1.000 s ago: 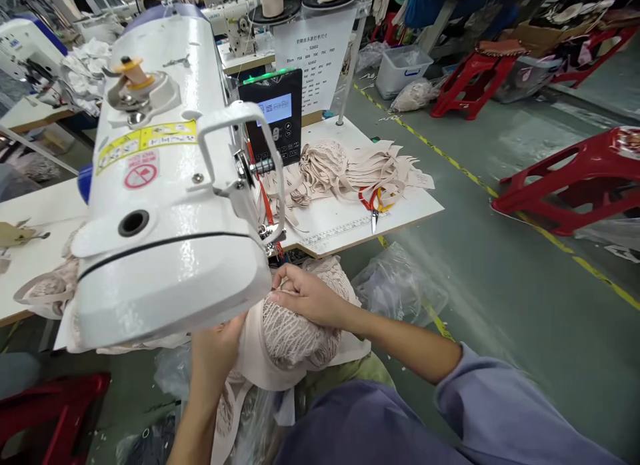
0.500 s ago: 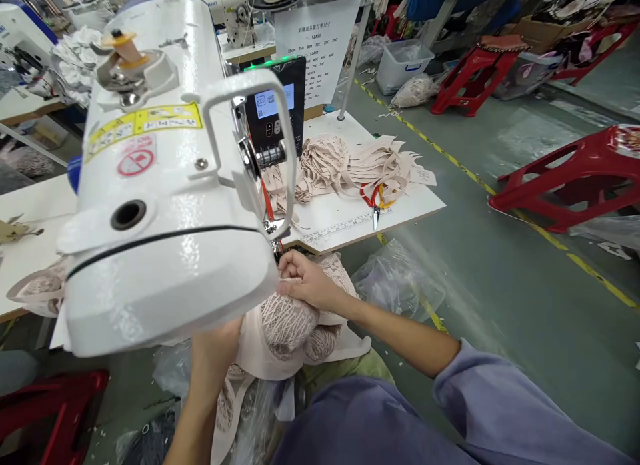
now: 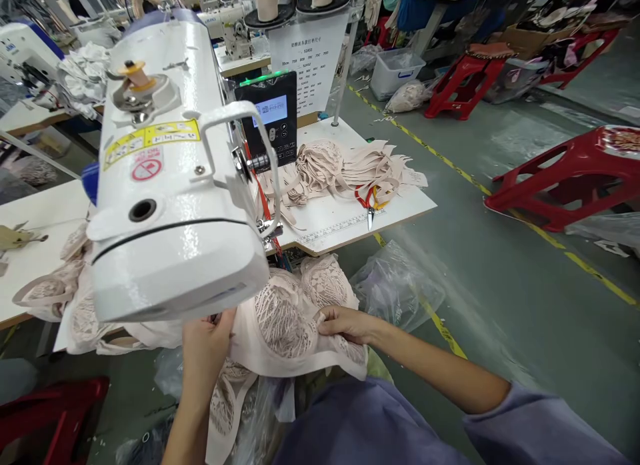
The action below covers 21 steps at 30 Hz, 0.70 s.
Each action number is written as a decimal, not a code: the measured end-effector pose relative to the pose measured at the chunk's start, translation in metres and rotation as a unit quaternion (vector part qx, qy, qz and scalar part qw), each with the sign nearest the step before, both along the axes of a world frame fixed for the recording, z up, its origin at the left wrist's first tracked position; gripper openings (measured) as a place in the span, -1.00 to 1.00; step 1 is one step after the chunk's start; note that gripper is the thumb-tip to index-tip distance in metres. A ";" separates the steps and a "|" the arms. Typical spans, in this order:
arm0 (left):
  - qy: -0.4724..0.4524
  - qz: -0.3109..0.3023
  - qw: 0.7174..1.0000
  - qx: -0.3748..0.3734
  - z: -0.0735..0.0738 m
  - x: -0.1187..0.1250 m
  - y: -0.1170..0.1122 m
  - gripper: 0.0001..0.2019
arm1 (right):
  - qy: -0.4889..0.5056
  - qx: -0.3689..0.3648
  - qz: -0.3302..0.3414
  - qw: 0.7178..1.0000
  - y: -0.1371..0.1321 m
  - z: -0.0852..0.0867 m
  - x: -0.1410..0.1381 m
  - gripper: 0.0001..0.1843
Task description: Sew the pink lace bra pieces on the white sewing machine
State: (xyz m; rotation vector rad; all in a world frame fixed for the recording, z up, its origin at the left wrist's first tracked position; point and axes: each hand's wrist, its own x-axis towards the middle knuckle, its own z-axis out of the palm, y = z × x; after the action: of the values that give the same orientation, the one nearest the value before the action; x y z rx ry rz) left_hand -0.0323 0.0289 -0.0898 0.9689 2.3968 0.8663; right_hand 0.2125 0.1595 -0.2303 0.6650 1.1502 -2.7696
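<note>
A beige lace bra (image 3: 285, 318) lies spread across my lap, just below the head of a white sewing machine (image 3: 170, 185). My left hand (image 3: 205, 345) grips the bra's left edge under the machine head, fingers closed on the fabric. My right hand (image 3: 345, 324) pinches the bra's right side beside the lace cup. More of the same lace fabric (image 3: 60, 292) trails under the machine to the left.
A pile of beige lace pieces and straps (image 3: 345, 168) lies on the white table (image 3: 345, 218), with red-handled scissors (image 3: 369, 202) beside it. A black control panel (image 3: 273, 122) stands behind the machine. Plastic bags (image 3: 400, 285) lie on the floor. Red stools (image 3: 565, 178) stand to the right.
My right hand has drawn back from the needle area towards me, pulling the bra out and spreading it open. The left hand has shifted slightly along the fabric's edge.
</note>
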 end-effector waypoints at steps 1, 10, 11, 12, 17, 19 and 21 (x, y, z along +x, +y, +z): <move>-0.008 -0.007 1.000 -0.010 -0.001 0.000 -0.001 -0.55 | 0.003 0.003 -0.016 1.000 0.001 0.004 0.003 -0.55; 0.198 -0.044 0.971 0.127 -0.003 0.024 -0.020 -0.77 | 0.024 0.126 -0.102 0.987 0.005 0.060 0.024 -0.51; 0.219 -0.067 0.961 0.157 0.002 0.034 -0.022 -0.83 | 0.029 0.155 -0.089 0.983 0.005 0.067 0.025 -0.50; 0.228 -0.104 0.949 0.189 0.007 0.045 -0.025 -0.84 | 0.035 0.187 -0.069 0.979 0.005 0.074 0.025 -0.49; 0.221 -0.409 0.843 0.271 0.031 0.100 -0.027 -0.35 | 0.082 0.384 0.046 0.919 -0.012 0.126 0.020 -0.56; 0.185 -0.464 0.839 0.216 0.030 0.110 -0.025 -0.26 | 0.094 0.453 0.094 0.881 -0.020 0.147 0.021 -0.65; 0.087 -0.456 0.880 0.105 0.025 0.110 -0.025 -0.43 | 0.085 0.525 0.102 0.841 -0.026 0.160 0.023 -0.72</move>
State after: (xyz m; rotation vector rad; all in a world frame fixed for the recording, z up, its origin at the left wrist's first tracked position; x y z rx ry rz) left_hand 0.0779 0.0044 -0.0652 2.0747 1.6210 0.6659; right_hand 0.2352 0.1337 -0.0706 0.2739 2.5934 -1.8371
